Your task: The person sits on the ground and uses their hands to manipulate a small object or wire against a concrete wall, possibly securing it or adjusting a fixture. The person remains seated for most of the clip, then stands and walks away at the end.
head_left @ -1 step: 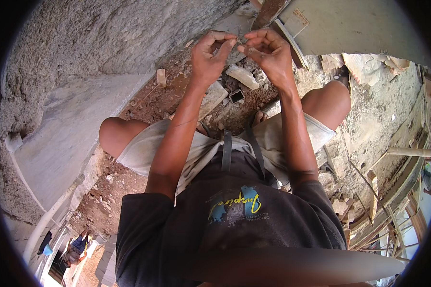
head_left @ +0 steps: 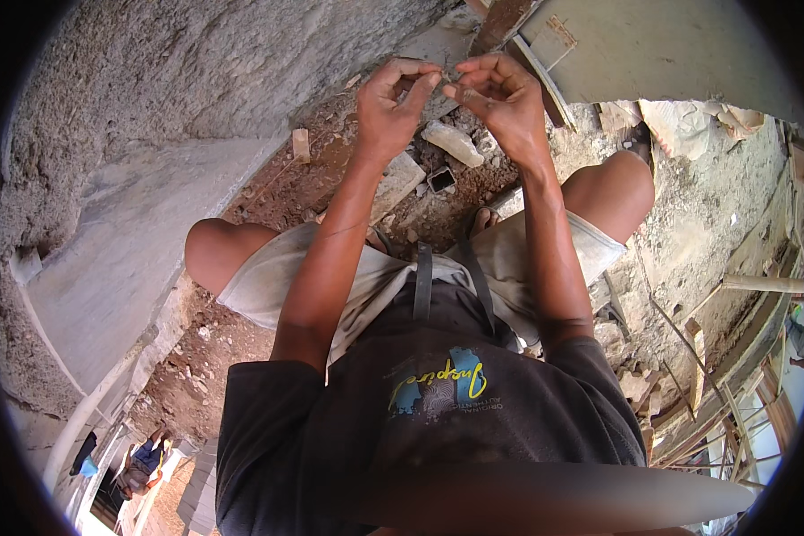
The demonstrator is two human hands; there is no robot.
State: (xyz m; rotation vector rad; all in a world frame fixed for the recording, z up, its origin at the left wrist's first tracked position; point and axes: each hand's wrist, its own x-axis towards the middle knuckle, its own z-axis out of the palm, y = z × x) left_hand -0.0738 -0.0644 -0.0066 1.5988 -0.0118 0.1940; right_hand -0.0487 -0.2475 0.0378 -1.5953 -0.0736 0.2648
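Observation:
My left hand (head_left: 390,112) is raised at the far middle, thumb and forefinger pinched together at their tips. Just across a narrow gap is my right hand (head_left: 506,105), its fingers curled in toward the thumb. Something thin and wire-like seems to lie between the fingertips, too small to make out against the rubble. Below the hands, a pale stone chunk (head_left: 453,143) and a small dark square-mouthed piece (head_left: 440,180) lie on the ground.
A rough grey wall (head_left: 188,80) rises at left, with a smooth slab (head_left: 152,205) along its foot. A flat grey panel (head_left: 661,49) with a wooden edge stands far right. Sticks (head_left: 692,357) and rubble lie at right. A person (head_left: 140,466) is at lower left.

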